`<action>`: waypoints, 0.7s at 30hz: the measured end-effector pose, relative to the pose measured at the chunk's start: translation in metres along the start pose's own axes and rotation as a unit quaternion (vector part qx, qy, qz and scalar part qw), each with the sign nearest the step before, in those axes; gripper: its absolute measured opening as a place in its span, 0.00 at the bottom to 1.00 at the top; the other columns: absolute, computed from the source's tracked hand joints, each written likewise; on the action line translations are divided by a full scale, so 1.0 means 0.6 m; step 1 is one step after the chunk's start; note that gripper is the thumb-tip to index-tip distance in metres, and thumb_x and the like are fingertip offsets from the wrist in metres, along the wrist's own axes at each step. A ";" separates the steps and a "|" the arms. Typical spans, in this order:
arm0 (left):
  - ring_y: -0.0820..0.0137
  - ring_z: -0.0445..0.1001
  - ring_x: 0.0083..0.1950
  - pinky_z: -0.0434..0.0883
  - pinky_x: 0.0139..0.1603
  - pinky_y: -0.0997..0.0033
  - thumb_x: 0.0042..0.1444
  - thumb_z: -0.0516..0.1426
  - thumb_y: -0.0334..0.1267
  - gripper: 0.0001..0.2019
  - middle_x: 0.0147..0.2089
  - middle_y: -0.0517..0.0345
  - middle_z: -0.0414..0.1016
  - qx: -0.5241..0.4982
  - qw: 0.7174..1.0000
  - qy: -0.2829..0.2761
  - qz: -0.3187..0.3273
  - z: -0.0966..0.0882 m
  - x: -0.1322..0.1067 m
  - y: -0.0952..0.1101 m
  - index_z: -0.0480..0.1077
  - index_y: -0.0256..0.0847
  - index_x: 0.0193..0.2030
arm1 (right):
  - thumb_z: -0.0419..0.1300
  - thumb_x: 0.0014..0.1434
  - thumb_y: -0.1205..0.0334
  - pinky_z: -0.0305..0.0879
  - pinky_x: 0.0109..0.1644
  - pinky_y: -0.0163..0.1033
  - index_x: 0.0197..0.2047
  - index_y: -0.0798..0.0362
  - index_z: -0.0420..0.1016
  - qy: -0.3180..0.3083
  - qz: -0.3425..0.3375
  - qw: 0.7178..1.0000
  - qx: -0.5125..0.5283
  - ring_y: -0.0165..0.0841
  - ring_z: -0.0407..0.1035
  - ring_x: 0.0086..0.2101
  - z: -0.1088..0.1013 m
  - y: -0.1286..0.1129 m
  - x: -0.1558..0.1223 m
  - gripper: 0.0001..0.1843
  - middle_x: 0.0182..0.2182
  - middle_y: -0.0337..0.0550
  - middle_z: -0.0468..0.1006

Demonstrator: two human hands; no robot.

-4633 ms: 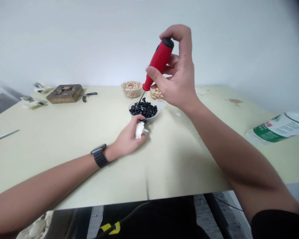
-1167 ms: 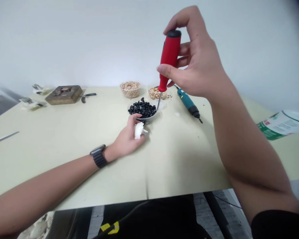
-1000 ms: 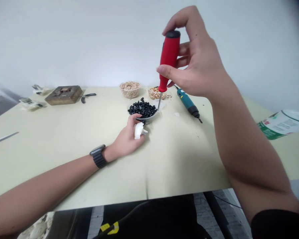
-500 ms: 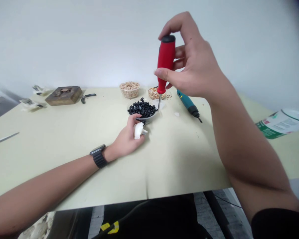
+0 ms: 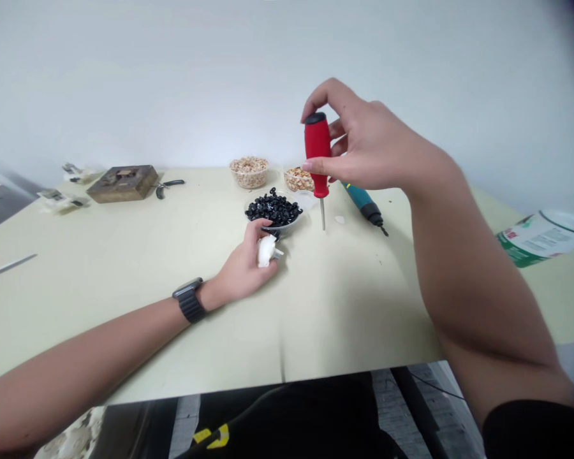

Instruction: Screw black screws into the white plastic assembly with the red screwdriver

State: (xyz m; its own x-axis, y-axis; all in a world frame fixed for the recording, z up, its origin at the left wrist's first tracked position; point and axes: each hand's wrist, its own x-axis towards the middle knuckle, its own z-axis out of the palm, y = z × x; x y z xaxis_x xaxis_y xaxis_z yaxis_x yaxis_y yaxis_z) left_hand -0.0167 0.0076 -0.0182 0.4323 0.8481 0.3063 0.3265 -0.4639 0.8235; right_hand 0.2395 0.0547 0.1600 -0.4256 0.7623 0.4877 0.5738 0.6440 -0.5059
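Observation:
My right hand [image 5: 363,143] is closed around a red-handled screwdriver [image 5: 318,143] with a black cap, its metal shaft pointing down over the table. One finger rests on top of the cap. Resting on the table, my left hand [image 5: 251,264] grips a small white piece [image 5: 266,250]; a dark bit shows at its far side, and its exact kind is unclear. Just beyond those fingers stands a clear bowl of small black pieces [image 5: 275,209]. A small white flake [image 5: 339,219] lies to the right of the screwdriver's shaft.
A teal rotary tool [image 5: 366,205] lies beyond my right forearm. Tubs of tan pieces [image 5: 249,172] and orange-brown pieces [image 5: 299,179] stand behind the bowl. Further left are a wooden block [image 5: 124,183], pliers [image 5: 168,187] and scissors [image 5: 9,268]. A green-and-white container [image 5: 545,236] lies at the right.
My right hand has come down with the screwdriver, whose tip has shifted right, away from the bowl's edge. My left hand and the white piece have stayed in place.

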 end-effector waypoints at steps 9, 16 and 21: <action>0.65 0.73 0.44 0.71 0.49 0.59 0.58 0.61 0.35 0.36 0.53 0.53 0.71 -0.038 0.999 0.011 -0.022 -0.002 0.001 0.005 0.51 0.46 0.70 | 0.82 0.44 0.61 0.51 0.24 0.42 0.34 0.44 0.67 0.192 -0.095 0.977 0.002 0.30 0.60 0.23 -0.022 -0.025 0.008 0.26 0.26 0.32 0.68; 0.63 0.73 0.47 0.72 0.48 0.60 0.58 0.62 0.35 0.30 0.53 0.52 0.73 -0.083 0.996 0.024 -0.024 -0.003 0.000 0.017 0.58 0.45 0.65 | 0.76 0.53 0.60 0.63 0.17 0.42 0.33 0.41 0.78 0.249 -0.084 0.939 0.220 0.36 0.76 0.28 -0.056 -0.006 0.009 0.11 0.29 0.38 0.72; 0.63 0.73 0.48 0.73 0.48 0.60 0.58 0.63 0.35 0.28 0.53 0.52 0.73 -0.096 0.995 0.032 -0.012 -0.001 0.000 0.015 0.57 0.46 0.62 | 0.85 0.36 0.47 0.79 0.54 0.30 0.38 0.37 0.81 0.268 -0.048 0.890 0.365 0.32 0.74 0.60 -0.124 0.071 0.031 0.27 0.49 0.26 0.82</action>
State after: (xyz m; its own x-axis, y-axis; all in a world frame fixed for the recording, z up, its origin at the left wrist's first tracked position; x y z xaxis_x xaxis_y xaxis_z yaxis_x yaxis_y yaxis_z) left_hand -0.0145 0.0036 -0.0107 0.3699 0.8761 0.3093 0.1681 -0.3905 0.9051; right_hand 0.3080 0.0916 0.2007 0.0589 0.6878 0.7235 -0.1378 0.7234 -0.6765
